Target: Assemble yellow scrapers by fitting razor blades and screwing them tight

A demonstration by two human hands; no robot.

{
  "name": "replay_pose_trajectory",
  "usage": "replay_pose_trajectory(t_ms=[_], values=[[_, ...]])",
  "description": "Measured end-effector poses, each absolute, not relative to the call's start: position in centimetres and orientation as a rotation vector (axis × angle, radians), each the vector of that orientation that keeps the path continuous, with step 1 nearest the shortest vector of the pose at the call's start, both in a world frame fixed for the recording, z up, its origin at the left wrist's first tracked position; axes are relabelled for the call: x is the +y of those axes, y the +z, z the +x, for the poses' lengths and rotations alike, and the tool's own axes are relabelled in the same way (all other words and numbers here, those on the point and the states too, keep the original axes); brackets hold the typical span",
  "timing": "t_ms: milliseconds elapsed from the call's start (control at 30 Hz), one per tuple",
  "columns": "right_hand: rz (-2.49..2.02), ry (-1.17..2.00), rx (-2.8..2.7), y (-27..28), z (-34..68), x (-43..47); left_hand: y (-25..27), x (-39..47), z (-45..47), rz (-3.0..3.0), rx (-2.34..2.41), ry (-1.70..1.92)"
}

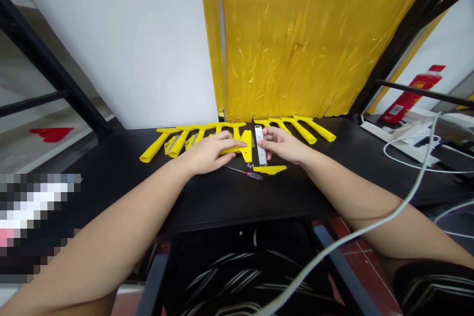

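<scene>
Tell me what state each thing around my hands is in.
Yellow T-shaped plastic tool: held by left hand
White oblong flat piece: held by right hand
Flat yellow plastic piece: lying loose
Purple-handled metal screwdriver: lying unheld
Small silvery parts: loose
Tubular yellow plastic handles: unheld

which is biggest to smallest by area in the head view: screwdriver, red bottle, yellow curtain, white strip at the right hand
Largest to smallest, by area as seen:
1. yellow curtain
2. red bottle, partly behind a rail
3. white strip
4. screwdriver
</scene>
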State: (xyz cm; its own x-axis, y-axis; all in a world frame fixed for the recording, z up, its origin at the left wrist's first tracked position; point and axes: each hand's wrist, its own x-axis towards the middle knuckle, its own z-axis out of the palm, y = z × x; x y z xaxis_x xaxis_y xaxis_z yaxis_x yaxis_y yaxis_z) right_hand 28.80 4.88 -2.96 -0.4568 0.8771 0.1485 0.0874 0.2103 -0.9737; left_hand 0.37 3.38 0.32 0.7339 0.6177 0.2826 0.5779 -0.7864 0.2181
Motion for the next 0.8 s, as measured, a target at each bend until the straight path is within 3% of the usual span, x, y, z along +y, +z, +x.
replay_pose_trajectory(t_ms=[400, 800], values=[[-0.935, 1.495, -1.586, -3.3, 27.9, 4.9, -0.1, 2.6, 1.4, 2.977, 1.034, 0.492], [-0.933, 1.455, -1.622, -3.3, 27.6, 4.6, -0.4, 1.9, 2.0, 3.101, 1.058, 0.387]])
